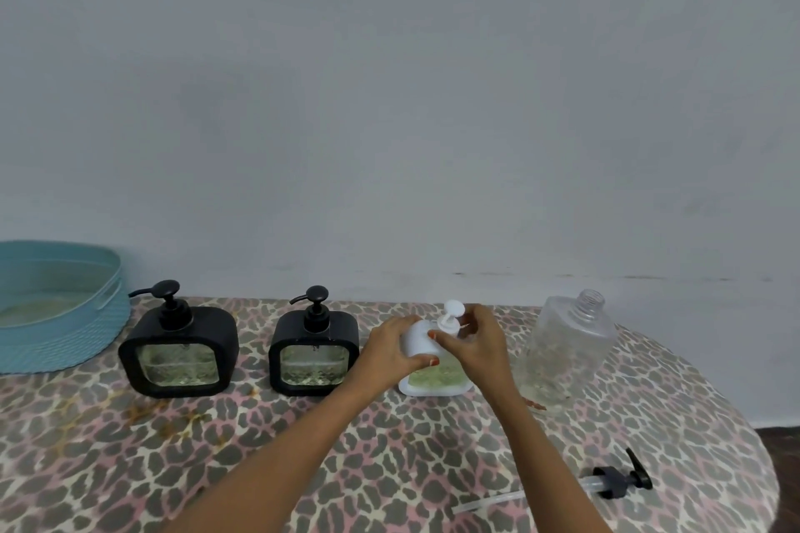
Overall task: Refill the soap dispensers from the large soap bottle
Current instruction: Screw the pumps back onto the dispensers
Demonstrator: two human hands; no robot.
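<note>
Forearms reach from the near table edge to a white dispenser (433,364) at mid-table.
Right hand (474,342) fingers pinch its pump collar (448,327); left hand (391,353) wraps the body, fingers pressed on it. Twisting could tip it or slop green soap, I judge. Outward: two black dispensers (178,353) toward the left edge, the uncapped clear large bottle (565,353) near the right edge, leopard-print cloth (389,467), grey wall (389,100).

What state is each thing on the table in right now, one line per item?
Left black dispenser: upright, pump on, part full.
Right black dispenser: upright, pump on, part full.
White dispenser: upright, pump in place, green soap low.
Clear bottle: upright, uncapped, nearly empty.
Loose pump: lying on the table.
Left hand: gripping the white dispenser's body.
Right hand: fingers on its pump collar.
Blue basket: upright.
</note>
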